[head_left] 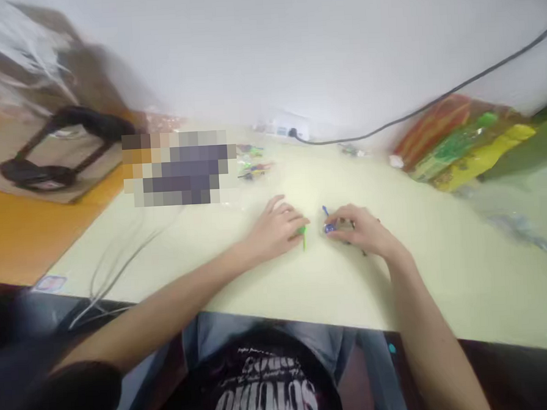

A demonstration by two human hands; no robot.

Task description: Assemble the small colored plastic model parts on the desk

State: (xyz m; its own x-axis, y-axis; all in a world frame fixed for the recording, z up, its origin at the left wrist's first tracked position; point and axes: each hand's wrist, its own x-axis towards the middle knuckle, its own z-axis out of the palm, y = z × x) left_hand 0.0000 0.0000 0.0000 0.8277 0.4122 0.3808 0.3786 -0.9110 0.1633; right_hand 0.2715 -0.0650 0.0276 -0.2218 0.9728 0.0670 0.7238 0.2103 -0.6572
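Left hand [277,226] pinches a green piece [303,235]; right hand [360,228], at its 3 o'clock, grips a blue piece [329,226], both mid-table [259,279]. Pieces look light, stiff, small: best held fingertip-wise at ends. Bags [463,143] at 2 o'clock.

Pretty plain setup here: a pale cream table [442,282] pushed up against a bare white wall [292,39], with a black cable [433,99] running along it down to a white power strip [288,128]. Orange-brown floor [22,236] off to the left, soft even light, everything a bit blurry.
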